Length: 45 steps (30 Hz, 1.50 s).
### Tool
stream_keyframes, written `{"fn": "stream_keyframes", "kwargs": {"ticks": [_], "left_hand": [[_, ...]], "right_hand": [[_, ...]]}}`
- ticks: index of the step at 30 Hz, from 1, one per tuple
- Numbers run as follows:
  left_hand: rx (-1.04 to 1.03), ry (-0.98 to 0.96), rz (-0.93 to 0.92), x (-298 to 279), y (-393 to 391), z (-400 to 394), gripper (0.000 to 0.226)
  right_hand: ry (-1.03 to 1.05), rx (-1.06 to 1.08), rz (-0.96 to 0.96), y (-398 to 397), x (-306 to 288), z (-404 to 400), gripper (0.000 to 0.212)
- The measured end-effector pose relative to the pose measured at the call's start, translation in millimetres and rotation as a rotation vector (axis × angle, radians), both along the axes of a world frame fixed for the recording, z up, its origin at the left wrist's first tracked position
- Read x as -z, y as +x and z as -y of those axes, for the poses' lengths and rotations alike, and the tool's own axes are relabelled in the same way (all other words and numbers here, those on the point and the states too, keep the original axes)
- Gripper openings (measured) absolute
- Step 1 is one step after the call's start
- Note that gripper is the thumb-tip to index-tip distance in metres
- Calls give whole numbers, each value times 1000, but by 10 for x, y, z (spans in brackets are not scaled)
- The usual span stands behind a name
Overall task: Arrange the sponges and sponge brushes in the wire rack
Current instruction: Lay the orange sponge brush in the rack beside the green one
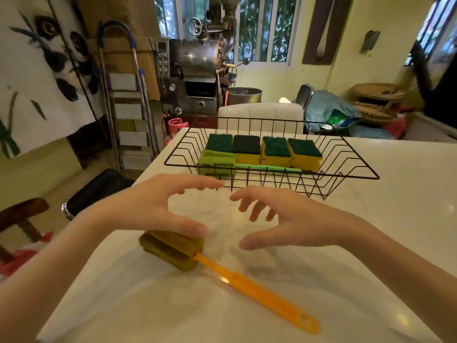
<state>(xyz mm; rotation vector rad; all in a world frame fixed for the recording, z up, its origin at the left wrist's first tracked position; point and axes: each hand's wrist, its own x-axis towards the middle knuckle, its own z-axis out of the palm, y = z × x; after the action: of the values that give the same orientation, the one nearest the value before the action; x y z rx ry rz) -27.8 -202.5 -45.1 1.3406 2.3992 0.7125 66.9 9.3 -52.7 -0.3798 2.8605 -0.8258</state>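
Orange-handled sponge brush (222, 271) lies on the desk (371, 231), head under the left hand (153, 209) thumb, ungrasped. Both hands' fingers spread, empty; right hand (291, 219) beside. Wire rack (351, 167) holds four sponges (262, 151) and a green brush (222, 163).

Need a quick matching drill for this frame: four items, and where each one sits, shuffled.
Items:
1. orange-handled sponge brush
2. green sponge brush
3. four yellow-green sponges
4. left hand

Places:
A. row along the back of the wire rack
B. front of the rack, handle pointing right
C. on the white table, outside the rack
D. above the orange brush's sponge head

Pairs: 1-C, 2-B, 3-A, 4-D
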Motion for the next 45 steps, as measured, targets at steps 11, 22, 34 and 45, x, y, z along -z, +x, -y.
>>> {"fn": "stream_keyframes", "kwargs": {"ticks": [11, 22, 34, 45], "left_hand": [[-2, -236, 91, 226, 49, 303, 76], [-35, -179, 21, 98, -73, 46, 47], [-82, 169, -68, -510, -650, -527, 45], [-112, 397, -32, -549, -1188, -861, 46]], "right_hand": [[186, -126, 201, 116, 220, 253, 46], [283, -81, 92, 24, 10, 89, 34], [476, 215, -332, -423, -556, -486, 31], [385, 354, -356, -1028, -536, -809, 30]]}}
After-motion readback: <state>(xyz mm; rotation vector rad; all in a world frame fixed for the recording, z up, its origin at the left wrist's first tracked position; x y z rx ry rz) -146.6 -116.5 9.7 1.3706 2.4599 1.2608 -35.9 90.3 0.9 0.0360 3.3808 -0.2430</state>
